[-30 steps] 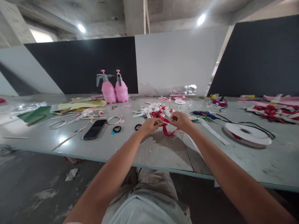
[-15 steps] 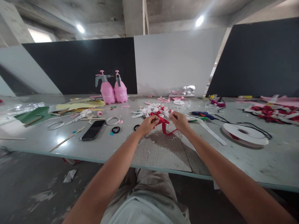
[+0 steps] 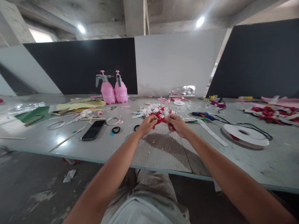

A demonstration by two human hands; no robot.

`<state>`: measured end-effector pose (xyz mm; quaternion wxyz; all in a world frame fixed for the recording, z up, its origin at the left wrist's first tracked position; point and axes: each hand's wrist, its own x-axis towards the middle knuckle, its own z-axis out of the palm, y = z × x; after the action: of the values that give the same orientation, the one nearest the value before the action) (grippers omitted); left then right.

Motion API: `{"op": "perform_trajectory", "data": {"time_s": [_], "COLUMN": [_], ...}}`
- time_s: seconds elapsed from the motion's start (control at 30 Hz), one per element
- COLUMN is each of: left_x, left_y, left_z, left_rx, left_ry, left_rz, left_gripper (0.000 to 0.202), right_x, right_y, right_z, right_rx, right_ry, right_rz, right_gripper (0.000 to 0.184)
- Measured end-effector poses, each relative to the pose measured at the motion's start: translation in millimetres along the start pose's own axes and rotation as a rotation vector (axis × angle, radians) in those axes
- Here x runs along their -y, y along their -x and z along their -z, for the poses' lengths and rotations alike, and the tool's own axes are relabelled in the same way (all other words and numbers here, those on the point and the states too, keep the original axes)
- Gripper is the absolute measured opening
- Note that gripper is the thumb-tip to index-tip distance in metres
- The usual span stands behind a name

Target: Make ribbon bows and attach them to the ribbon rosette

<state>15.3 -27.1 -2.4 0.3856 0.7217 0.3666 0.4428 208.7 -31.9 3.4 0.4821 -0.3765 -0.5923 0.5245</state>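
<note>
Both hands meet over the table, pinching a red ribbon (image 3: 160,118) between them. My left hand (image 3: 148,123) is closed on its left part, thumb against fingers. On the other side my right hand (image 3: 177,125) is closed on the ribbon too, and a short red piece shows under its fingers. Just beyond lies a heap of white and red ribbon pieces (image 3: 149,109), partly hidden by the hands. To the right rest a blue glue gun (image 3: 202,115) and a strip of white ribbon (image 3: 213,133). A large white ribbon spool (image 3: 245,133) lies flat farther right.
A black phone (image 3: 93,130), a black tape ring (image 3: 116,130) and a thin stick (image 3: 67,139) lie to the left. Two pink spray bottles (image 3: 114,92) stand at the back. More red and white ribbons (image 3: 273,113) are piled far right. The table's front edge (image 3: 163,170) runs near my lap.
My right hand has moved left and slightly down, closer to my left hand. The red ribbon loop that hung between the hands is now gathered up at the fingers.
</note>
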Motion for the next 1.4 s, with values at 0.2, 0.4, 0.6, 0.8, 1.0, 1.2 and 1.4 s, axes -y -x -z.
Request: {"op": "perform_trajectory", "data": {"time_s": [0.2,0.4,0.6,0.8,1.0,1.2,1.4], "left_x": [-9.7,-9.1,-0.1,3.2,2.4,-0.3,1.5], "left_y": [3.3,0.8,-1.6,-2.8,-3.9,-1.4,-1.1], "left_z": [0.5,0.8,0.5,2.0,1.3,3.3,3.4], "left_rx": [0.027,-0.008,0.089,0.091,0.048,0.069,0.111], "left_ry": [0.073,0.119,0.021,-0.006,-0.022,-0.024,-0.076], "left_rz": [0.074,0.089,0.030,0.040,0.064,0.044,0.023], "left_gripper": [0.040,0.042,0.044,0.040,0.040,0.039,0.037], "right_x": [-1.5,2.9,0.1,2.3,10.4,-1.8,-1.8], "right_y": [-5.3,-5.0,-4.7,-3.0,6.1,3.1,2.1], "right_z": [5.1,7.2,7.8,7.7,1.6,-4.0,-0.1], "right_rx": [-0.049,-0.092,-0.073,-0.261,-0.321,-0.171,-0.130], "right_ry": [0.271,0.363,0.488,0.645,0.685,0.769,0.866], "right_rz": [0.166,0.280,0.291,0.499,0.707,0.542,0.568], "right_gripper": [0.036,0.036,0.037,0.023,0.014,0.015,0.015]}}
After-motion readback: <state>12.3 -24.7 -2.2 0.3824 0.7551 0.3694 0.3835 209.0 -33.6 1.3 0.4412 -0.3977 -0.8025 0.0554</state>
